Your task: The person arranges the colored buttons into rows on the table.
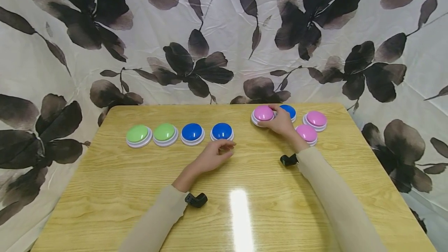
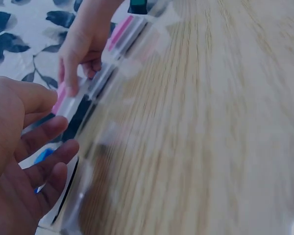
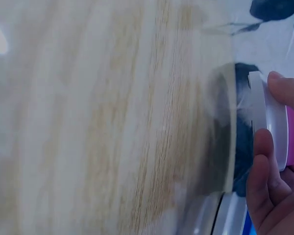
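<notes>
My right hand (image 1: 281, 123) grips a pink push button (image 1: 263, 113) by the rim of its white round base. In the right wrist view this button (image 3: 271, 117) is raised off the table, with thumb and fingers on its rim. Behind that hand sits a blue button (image 1: 287, 110), partly hidden. My left hand (image 1: 211, 156) hovers just in front of another blue button (image 1: 222, 131), fingers loosely bent and holding nothing. The left wrist view shows the left hand (image 2: 24, 147) with its fingers spread apart.
Left along the row are a third blue button (image 1: 191, 132) and two green ones, the outer (image 1: 137, 133) and inner (image 1: 163, 132). Two more pink buttons, one farther back (image 1: 316, 118) and one nearer (image 1: 306, 132), sit by my right forearm. Floral cloth (image 1: 217, 30) hangs behind the wooden table (image 1: 266, 205).
</notes>
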The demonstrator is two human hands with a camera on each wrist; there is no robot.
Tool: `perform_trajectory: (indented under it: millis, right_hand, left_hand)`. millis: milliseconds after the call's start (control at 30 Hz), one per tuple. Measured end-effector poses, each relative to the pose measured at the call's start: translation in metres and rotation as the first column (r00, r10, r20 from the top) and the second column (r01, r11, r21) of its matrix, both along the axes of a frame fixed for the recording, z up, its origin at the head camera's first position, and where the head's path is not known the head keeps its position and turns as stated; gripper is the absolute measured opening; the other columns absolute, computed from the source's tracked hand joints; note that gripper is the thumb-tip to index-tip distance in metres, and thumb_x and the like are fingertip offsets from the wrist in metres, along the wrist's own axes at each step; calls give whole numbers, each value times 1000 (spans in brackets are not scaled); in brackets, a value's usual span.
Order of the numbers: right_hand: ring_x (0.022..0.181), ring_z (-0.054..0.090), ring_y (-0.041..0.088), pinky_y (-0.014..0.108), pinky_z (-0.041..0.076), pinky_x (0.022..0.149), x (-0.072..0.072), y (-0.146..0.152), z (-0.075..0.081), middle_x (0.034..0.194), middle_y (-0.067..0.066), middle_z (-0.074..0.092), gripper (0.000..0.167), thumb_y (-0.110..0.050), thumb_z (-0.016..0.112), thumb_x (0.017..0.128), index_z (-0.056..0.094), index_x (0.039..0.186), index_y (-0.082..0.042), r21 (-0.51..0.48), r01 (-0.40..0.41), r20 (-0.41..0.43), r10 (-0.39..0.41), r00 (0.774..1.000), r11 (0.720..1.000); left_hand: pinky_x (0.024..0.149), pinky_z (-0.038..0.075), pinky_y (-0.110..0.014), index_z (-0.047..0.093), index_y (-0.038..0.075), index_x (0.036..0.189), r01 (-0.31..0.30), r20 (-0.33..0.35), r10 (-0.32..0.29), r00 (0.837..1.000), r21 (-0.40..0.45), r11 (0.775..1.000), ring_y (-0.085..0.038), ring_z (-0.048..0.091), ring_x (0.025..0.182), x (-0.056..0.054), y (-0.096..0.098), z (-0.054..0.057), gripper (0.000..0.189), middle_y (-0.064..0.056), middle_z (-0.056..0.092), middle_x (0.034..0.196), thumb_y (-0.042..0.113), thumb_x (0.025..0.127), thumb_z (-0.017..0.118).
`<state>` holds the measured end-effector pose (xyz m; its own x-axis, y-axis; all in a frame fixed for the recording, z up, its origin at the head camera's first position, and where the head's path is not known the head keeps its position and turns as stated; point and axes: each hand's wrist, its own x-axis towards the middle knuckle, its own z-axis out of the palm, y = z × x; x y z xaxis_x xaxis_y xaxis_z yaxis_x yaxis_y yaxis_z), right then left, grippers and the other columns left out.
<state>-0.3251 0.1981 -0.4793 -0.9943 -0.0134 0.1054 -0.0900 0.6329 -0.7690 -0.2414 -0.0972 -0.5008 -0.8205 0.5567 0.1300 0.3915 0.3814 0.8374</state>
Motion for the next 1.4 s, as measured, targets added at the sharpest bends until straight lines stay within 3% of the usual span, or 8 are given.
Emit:
perform_trajectory:
  millis: [367,567,833,1200,1400]
  right_hand:
    - [123,48,30,47,38,103,28,-6,8,136,15,52,90,-36,90,67,48,139,-4,-10,-51,-16,51,999,999]
    - [121,50,29,46,40,102,44,-7,12,135,14,54,88,-37,90,67,49,139,-5,36,-80,-18,80,997,996]
    - [124,49,29,49,38,103,66,-12,22,136,13,53,87,-36,91,66,51,137,-5,29,-127,-39,128,991,991]
    - [119,54,27,49,45,97,88,-15,23,133,10,57,84,-32,92,65,53,136,-8,56,-169,-38,171,985,984]
    - [102,57,23,39,49,83,101,-15,23,131,9,58,86,-36,92,64,54,135,-10,58,-179,-23,181,983,982]
  left_hand:
    - [87,51,-33,59,5,129,-63,-10,63,998,24,998,-16,61,103,1,24,11,35,-11,64,118,15,96,63]
    - [86,52,-31,58,5,130,-88,5,87,996,51,995,-16,62,100,0,37,11,36,-11,63,118,13,95,64]
    - [85,53,-29,54,5,136,-109,4,110,994,117,987,-19,62,100,1,49,11,45,-15,56,131,15,94,66]
    - [84,53,-32,51,16,141,-100,4,101,995,170,980,-21,63,105,2,56,7,57,-3,52,132,21,89,73]
    - [85,53,-38,51,14,141,-90,-9,93,996,170,981,-20,62,105,2,57,8,60,-5,52,132,18,86,76]
